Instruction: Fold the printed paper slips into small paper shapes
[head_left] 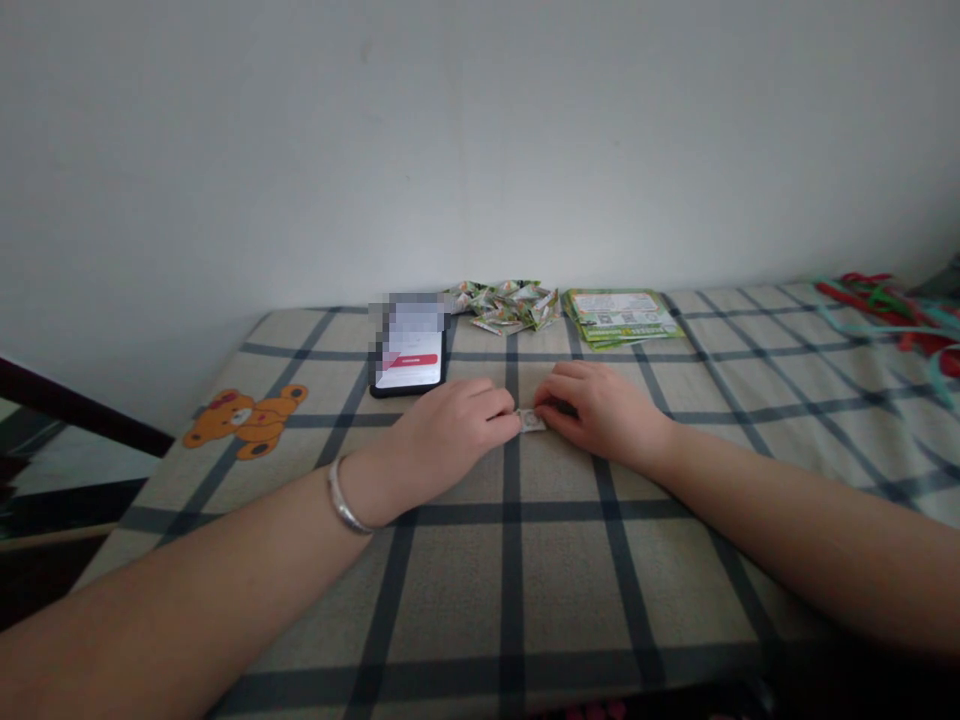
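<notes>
A small whitish flat piece [533, 420], perhaps paper or a packet, lies between my two hands at the middle of the table. My left hand [457, 430], with a silver bangle [347, 497] on its wrist, pinches the piece's left end. At its right end my right hand [592, 405] has thumb and fingers closed on it. What is printed on the piece is too small to read. Just beyond my left hand lies a phone [409, 345] with its screen lit.
Folded green and white packets [510, 305] lie in a heap by the wall [480, 150]. Beside them is a stack of green printed packets [622, 317]. An orange bear cutout [247, 422] lies left on the checked tablecloth [465, 600]; red and teal ribbons [892, 315] lie far right.
</notes>
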